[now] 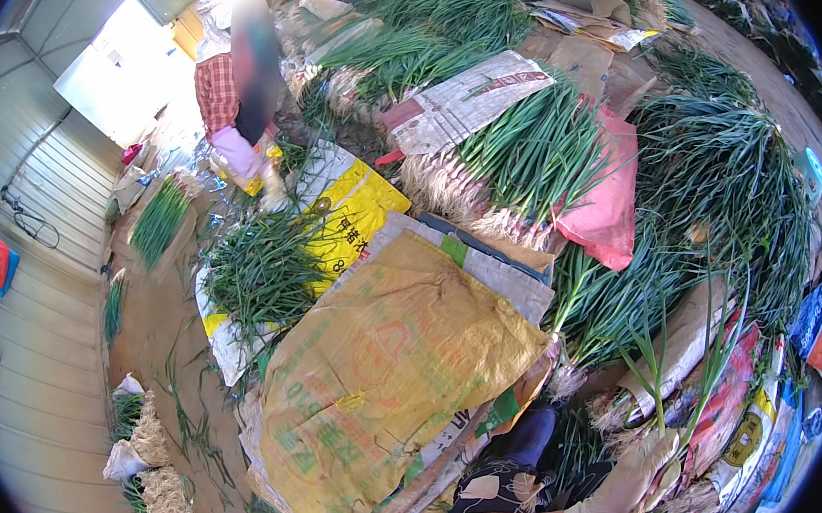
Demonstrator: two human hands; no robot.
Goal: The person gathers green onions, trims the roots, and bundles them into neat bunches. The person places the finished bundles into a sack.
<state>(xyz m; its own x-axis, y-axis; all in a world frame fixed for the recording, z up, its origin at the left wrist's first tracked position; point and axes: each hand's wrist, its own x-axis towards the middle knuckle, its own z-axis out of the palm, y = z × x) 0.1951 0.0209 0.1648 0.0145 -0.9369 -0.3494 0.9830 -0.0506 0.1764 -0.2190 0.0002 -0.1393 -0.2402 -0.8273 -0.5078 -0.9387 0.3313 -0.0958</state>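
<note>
My left hand, in a pale glove, reaches in from the bottom edge toward the lower right. Its fingers are closed around a few green onion stalks, whose leaves stand up above the glove. My right hand is out of view. Beside the glove lie rooted onions and a pink printed sack. Just left of the hand are my knee in dark patterned cloth and a blue boot-like shape. A large yellow-brown woven sack lies flat in front of me, on other sacks.
A person in a plaid sleeve bends over loose green leaves on a yellow-and-white sack. Onion bundles lie partly under a white sack. More leafy onions are heaped at right. A corrugated wall stands left.
</note>
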